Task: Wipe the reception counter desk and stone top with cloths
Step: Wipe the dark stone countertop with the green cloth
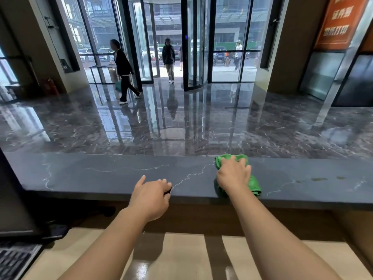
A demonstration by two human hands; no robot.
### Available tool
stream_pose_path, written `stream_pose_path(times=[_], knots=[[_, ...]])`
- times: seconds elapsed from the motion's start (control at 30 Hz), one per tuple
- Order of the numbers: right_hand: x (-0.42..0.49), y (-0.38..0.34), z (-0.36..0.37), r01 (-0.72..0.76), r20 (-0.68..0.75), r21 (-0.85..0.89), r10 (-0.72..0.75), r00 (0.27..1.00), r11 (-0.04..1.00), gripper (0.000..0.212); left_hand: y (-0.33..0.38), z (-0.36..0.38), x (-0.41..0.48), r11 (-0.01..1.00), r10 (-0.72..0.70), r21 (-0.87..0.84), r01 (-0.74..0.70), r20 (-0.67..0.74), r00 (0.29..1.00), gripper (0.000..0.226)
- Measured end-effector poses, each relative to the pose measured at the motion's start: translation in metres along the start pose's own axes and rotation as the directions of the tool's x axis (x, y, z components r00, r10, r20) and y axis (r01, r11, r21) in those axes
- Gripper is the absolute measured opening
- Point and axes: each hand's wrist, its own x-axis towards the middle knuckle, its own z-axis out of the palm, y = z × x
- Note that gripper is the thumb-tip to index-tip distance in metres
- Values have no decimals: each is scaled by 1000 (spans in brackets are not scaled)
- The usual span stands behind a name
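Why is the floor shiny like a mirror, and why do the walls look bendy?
Head view: daylight through the glass doors bounces off the polished floor, mirroring frames and people; the wide lens bends the edges; the arms throw shadows on the desk; the right hand and green cloth look sharp.

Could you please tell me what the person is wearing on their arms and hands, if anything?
Nothing visible. The left hand and right hand are ungloved, with no ring, watch or bracelet showing. Both forearms are bare down to the frame's lower edge, so no sleeve appears.
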Motion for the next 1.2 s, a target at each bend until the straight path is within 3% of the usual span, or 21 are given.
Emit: stream_pose_path(times=[0.13,0.23,0.33,0.43,0.6,0.7,0.83,0.9,0.97,1.1,1.2], knots=[[0,-68,16,229,28,22,-230,973,973,34,-6,6,0,1000,15,-2,-15,-4,1000,49],[0,-110,22,442,105,22,-442,891,897,44,-7,9,-1,1000,22,-4,-22,-1,1000,54],[6,-115,23,554,168,-13,-544,822,833,52,-9,9,-2,1000,18,9,-18,10,1000,57],[16,-83,19,514,166,-17,-504,847,858,55,-7,5,-1,999,8,46,-10,50,999,56],[36,16,2,186,84,-64,-180,980,980,48,0,1,0,996,-10,88,1,94,995,55],[37,62,-9,17,76,-86,-10,997,996,47,1,1,-1,995,-1,99,-10,110,994,56],[21,55,-11,-44,48,-90,48,998,995,39,1,0,-4,994,9,108,-22,119,993,56],[8,34,-6,2,25,-81,0,1000,997,39,6,-1,-3,990,-2,137,-12,103,995,51],[-8,8,1,139,17,-58,-138,990,989,43,15,-4,-2,984,-23,179,11,70,997,43],[-40,-27,10,370,52,-12,-369,928,929,50,39,-5,2,974,-98,208,89,35,995,34],[-46,-10,10,487,76,11,-486,870,873,53,64,-3,9,980,-74,179,82,-52,996,40]])
